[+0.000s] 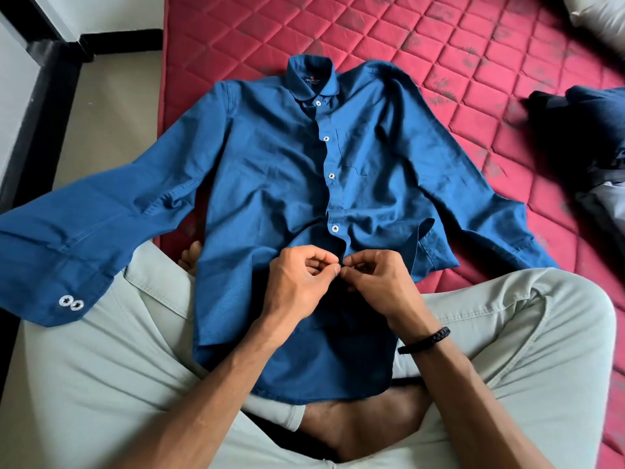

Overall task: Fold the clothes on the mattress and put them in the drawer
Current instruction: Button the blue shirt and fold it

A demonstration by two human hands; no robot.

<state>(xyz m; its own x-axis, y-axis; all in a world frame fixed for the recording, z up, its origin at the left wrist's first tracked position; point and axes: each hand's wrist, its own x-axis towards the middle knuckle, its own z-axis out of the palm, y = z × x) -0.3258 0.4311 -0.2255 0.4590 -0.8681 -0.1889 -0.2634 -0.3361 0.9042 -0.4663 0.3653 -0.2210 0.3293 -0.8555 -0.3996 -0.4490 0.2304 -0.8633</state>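
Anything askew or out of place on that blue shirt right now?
Yes: the blue shirt lies partly off the mattress; one sleeve hangs past its edge, over the floor and a knee. No damage visible.

Before you the shirt point(270, 170) lies face up on the mattress point(422, 45), its collar far from you, its hem over your crossed legs. To your right lies a pile of clothes point(588, 137). One sleeve hangs over the mattress's left edge.

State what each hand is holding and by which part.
Both the left hand and right hand pinch the blue shirt at its front button placket, just below the lowest fastened button. Nothing else is held.
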